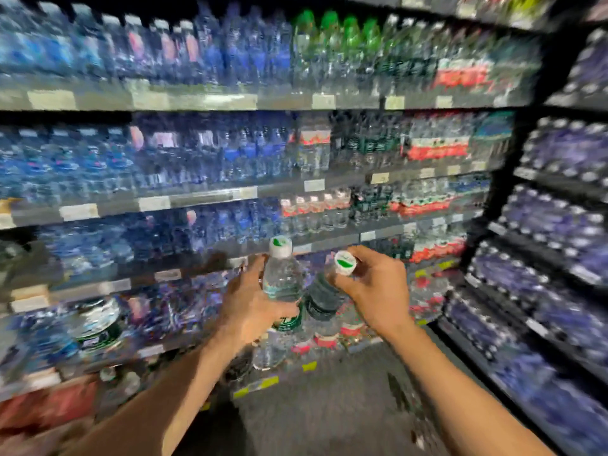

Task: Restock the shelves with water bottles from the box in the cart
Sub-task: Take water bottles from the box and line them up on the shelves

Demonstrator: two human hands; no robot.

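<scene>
My left hand (251, 302) grips a clear water bottle (283, 278) with a white cap and green label around its middle, holding it upright. My right hand (375, 291) holds a second bottle (324, 299) of the same kind by its neck and white cap, with the bottle tilted toward me. Both bottles are held out in front of the shelves (230, 202), side by side and close together. The whole view is blurred by motion. The cart and the box are out of sight.
Several shelf levels packed with blue, green and red labelled bottles fill the view ahead. A second rack (559, 225) of purple-wrapped bottle packs stands at the right. Grey floor (329, 406) lies below between my arms.
</scene>
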